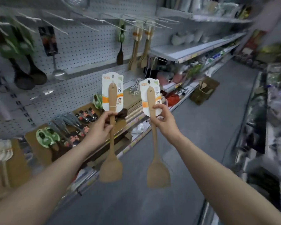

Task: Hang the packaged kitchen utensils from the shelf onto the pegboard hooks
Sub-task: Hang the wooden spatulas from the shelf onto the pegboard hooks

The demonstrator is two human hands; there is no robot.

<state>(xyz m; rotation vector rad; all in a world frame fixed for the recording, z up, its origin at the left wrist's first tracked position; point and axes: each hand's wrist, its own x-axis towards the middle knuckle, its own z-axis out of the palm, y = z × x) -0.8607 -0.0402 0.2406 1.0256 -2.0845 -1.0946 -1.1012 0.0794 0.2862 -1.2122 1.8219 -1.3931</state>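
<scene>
A: Grip status?

B: Your left hand (102, 123) has its fingers curled round the handle of one wooden spatula (111, 143), just under its card. Your right hand (162, 117) pinches the second spatula (156, 151) the same way, thumb on the card's lower edge. Both hang blade-down, held up in front of the pegboard (81, 46), well apart from the hooks (136, 21).

A: How do I hang them clean?

B: One at a time. Aim the card's (113, 91) top hole at a hook tip, next to the spatulas already hanging (136, 51). Keep the card square to the hook and slide it back. The frame is blurred, so I can't tell which hooks are free.
</scene>
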